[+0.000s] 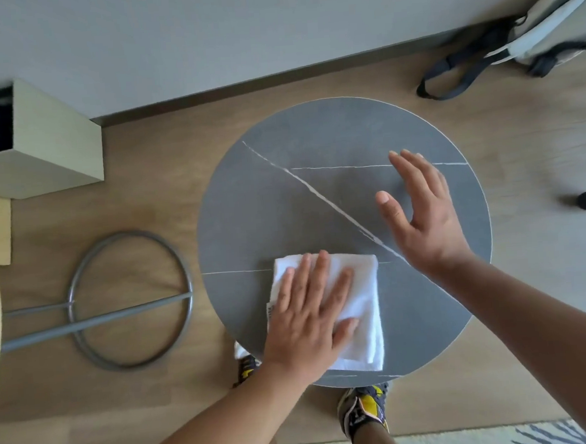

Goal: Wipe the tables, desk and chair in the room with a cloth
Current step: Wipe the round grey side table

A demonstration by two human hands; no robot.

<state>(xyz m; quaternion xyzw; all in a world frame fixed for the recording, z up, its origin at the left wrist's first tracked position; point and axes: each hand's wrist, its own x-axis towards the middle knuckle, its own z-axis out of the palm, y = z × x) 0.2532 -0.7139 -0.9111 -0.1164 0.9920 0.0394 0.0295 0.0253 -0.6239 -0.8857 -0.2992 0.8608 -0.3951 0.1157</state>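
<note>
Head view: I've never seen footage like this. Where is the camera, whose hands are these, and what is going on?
There is no machine here. A person wears a wide-angle camera on the head, looking down, so you see their own arms and shoes. In front stands a round grey table with thin white veins. A folded white cloth lies on its near side. The left hand presses flat on it, fingers straight. The right hand is open and holds nothing. On the floor to the left lies a grey metal ring frame.
</note>
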